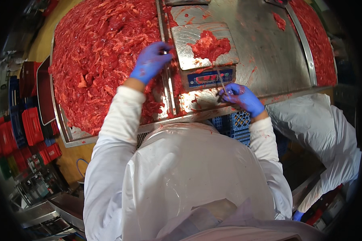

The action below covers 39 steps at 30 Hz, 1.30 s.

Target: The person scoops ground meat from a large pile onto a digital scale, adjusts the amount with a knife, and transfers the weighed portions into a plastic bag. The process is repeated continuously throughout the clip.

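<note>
My left hand (152, 63), in a blue glove, is over the metal divider beside a large heap of raw meat pieces (104, 60). Its thumb and fingers are curved with a gap between them, and nothing shows in them. My right hand (243, 99), also blue-gloved, is closed around a slim knife (220, 77) near the table's front edge. The narrow blade points up past the scale display toward the meat. A piece of raw meat (210, 46) lies on the steel plate of a digital scale (185, 52), between and beyond my hands.
A steel table (269, 52) extends right of the scale, with a small meat scrap (279, 21) on it. More meat (313, 36) fills the far right side. Red crates (32, 125) stand at left, a blue crate (241, 122) below the table. A white-clad person (326, 128) is close at right.
</note>
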Tool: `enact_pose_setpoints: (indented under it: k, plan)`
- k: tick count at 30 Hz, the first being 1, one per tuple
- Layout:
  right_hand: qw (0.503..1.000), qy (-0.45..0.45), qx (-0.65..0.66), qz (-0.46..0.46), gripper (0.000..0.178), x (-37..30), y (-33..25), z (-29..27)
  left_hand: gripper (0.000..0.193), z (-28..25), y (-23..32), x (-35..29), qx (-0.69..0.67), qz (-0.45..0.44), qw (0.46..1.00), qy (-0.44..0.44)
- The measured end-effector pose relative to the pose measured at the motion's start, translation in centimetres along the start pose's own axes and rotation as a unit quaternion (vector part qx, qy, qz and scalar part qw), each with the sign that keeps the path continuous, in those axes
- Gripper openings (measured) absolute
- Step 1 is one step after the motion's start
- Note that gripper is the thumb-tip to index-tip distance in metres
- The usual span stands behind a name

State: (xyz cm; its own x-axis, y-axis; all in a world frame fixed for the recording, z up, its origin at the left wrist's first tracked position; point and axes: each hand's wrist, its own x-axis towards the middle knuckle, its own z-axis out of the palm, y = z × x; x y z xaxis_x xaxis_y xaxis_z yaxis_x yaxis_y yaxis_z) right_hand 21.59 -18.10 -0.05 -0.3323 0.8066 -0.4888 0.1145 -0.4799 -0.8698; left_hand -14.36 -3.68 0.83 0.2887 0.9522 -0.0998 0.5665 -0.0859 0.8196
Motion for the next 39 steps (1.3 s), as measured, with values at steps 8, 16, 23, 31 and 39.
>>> enact_pose_setpoints:
  k: [8, 16, 23, 31, 39]
  plan:
    - [0.967, 0.219, 0.057, -0.114, 0.021, -2.8, 1.1, -5.8, 0.056, -1.7, -6.1, -1.5, 0.027, -0.065, 0.984, 0.166]
    - [0.987, 0.027, 0.06, -0.145, 0.016, 11.9, -7.4, 1.7, 0.061, 7.2, 3.8, 3.8, -0.172, 0.07, 0.978, -0.094]
    - [0.976, -0.006, 0.137, -0.168, 0.028, 6.4, -6.8, 0.7, 0.033, 5.1, 4.7, 1.3, 0.134, 0.156, 0.975, 0.085]
    - [0.987, -0.134, 0.087, -0.035, 0.04, 2.6, -2.7, -2.0, 0.02, 7.2, 3.3, -0.7, 0.231, 0.192, 0.954, -0.003]
    - [0.995, -0.074, 0.059, 0.023, 0.032, 7.7, -3.3, -0.6, 0.02, 6.6, 3.8, -1.2, 0.276, 0.179, 0.944, -0.034]
